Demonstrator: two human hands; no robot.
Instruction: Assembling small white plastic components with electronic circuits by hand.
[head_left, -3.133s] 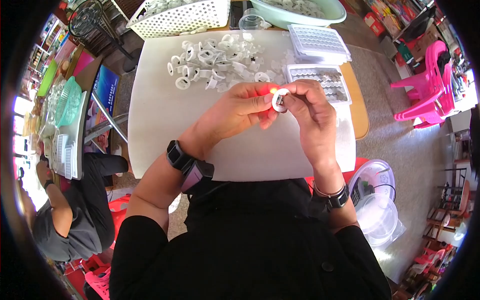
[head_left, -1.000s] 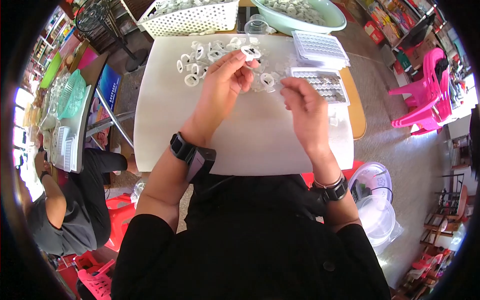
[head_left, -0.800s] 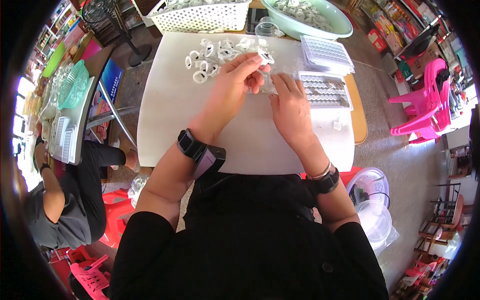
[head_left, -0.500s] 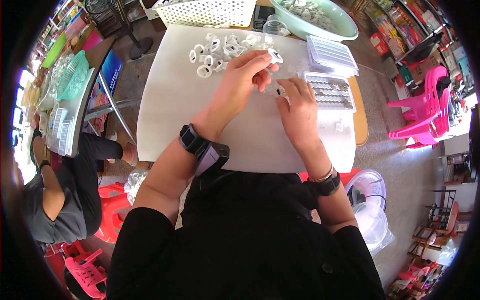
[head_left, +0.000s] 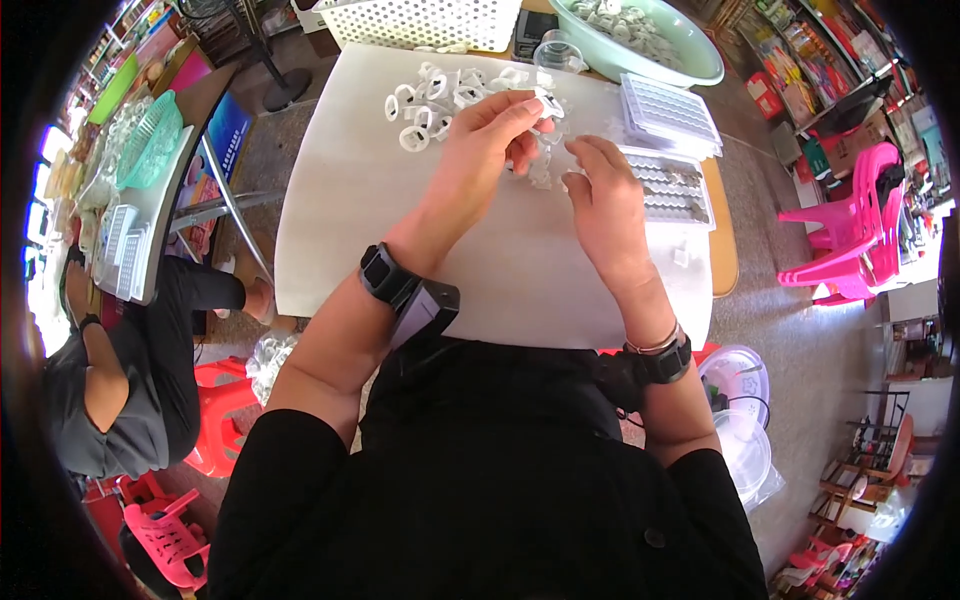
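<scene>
My left hand [head_left: 487, 142] is raised over the middle of the white-topped table [head_left: 400, 270]. Its thumb and fingers pinch a small white ring-shaped plastic piece [head_left: 547, 103] with a dark mark. To its right is my right hand [head_left: 612, 212], thumb and fingers curved but apart, with nothing visible between them. Just beyond the right hand lies a shallow white tray [head_left: 690, 212] with wavy rows and small greyish parts in it. A loose heap of similar white ring pieces [head_left: 437, 88] spreads beyond my left hand. Small clear pieces [head_left: 541, 172] lie between the hands.
Clear ribbed trays [head_left: 668, 108] are stacked at the table's right. Behind stand a clear cup [head_left: 562, 55], a pale green basin [head_left: 705, 62] of small parts and a white perforated basket [head_left: 420, 25]. A seated person [head_left: 130, 390] is at left; pink chairs [head_left: 850, 225] at right.
My right hand has drawn slightly right, away from the left hand, and its thumb and fingers have parted more. The left hand keeps its pinch on the ring piece. The view has shifted slightly.
</scene>
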